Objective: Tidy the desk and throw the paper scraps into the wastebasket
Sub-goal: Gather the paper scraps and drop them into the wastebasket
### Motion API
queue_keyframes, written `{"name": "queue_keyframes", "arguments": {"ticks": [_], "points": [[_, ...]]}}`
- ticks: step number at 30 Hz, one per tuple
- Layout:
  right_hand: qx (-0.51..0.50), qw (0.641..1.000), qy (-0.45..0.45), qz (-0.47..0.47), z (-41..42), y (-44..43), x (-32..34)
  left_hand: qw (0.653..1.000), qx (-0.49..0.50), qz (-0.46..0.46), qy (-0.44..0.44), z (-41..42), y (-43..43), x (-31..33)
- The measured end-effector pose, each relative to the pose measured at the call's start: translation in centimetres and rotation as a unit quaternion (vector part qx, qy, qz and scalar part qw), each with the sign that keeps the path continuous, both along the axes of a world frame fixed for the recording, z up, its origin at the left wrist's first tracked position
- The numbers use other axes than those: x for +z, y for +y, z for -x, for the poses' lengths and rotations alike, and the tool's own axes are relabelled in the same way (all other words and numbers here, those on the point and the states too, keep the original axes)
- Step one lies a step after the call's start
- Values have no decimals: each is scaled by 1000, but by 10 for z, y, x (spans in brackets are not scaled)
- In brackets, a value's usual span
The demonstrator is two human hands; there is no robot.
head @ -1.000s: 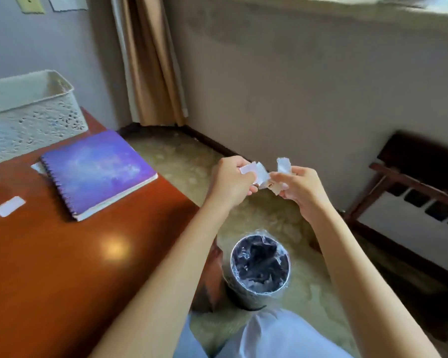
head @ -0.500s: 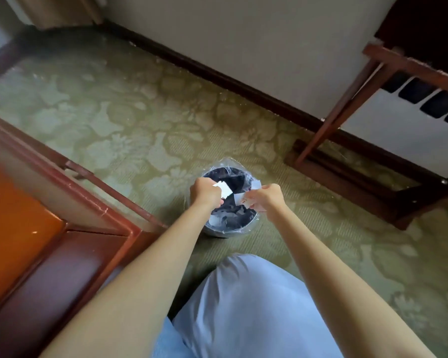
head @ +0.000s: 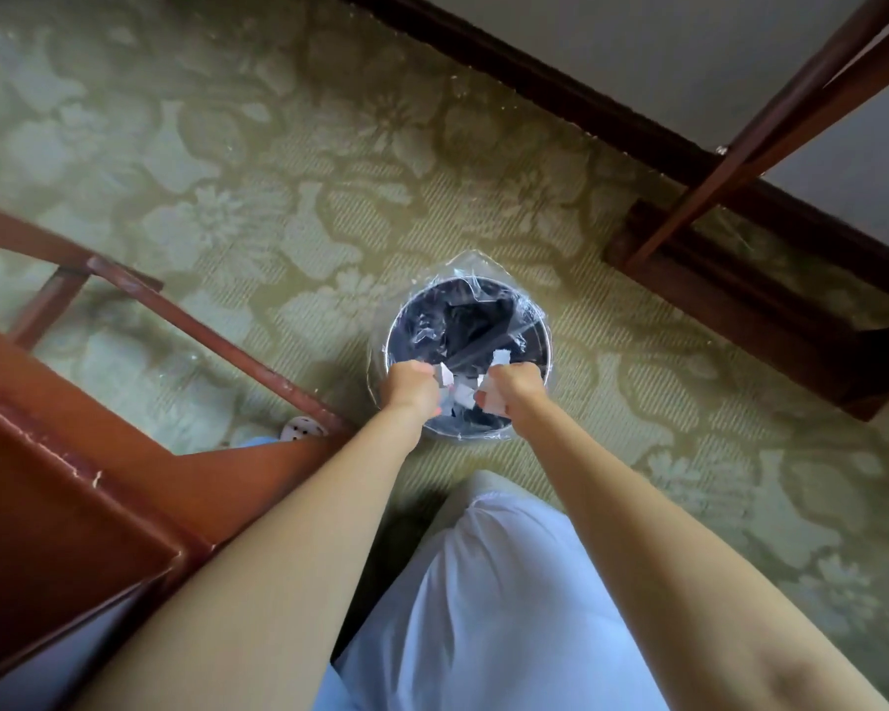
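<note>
While curled fingers pinch the white paper scraps (head: 492,400), the left hand (head: 410,388) and right hand (head: 515,388) hang just above the wastebasket (head: 546,335), over its 6 o'clock rim. 1 loose piece (head: 465,397) shows between them; whether it is held I cannot tell. Green carpet (head: 278,171) surrounds the basket, with the tabletop (head: 47,505) at 8 o'clock and a dark wooden rack (head: 740,279) at 2 o'clock.

Floral green carpet (head: 237,161), wooden rack (head: 740,295)
</note>
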State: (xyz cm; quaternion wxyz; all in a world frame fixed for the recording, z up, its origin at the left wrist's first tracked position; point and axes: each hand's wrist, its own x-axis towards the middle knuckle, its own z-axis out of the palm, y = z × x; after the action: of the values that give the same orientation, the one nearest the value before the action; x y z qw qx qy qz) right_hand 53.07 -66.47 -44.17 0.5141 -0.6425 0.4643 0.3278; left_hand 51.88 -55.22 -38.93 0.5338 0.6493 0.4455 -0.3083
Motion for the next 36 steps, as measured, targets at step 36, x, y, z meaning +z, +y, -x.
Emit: {"name": "queue_keyframes", "arguments": {"ticks": [36], "points": [[275, 729, -626, 26, 122, 149, 436, 781, 60, -374, -496, 158, 134, 403]]}}
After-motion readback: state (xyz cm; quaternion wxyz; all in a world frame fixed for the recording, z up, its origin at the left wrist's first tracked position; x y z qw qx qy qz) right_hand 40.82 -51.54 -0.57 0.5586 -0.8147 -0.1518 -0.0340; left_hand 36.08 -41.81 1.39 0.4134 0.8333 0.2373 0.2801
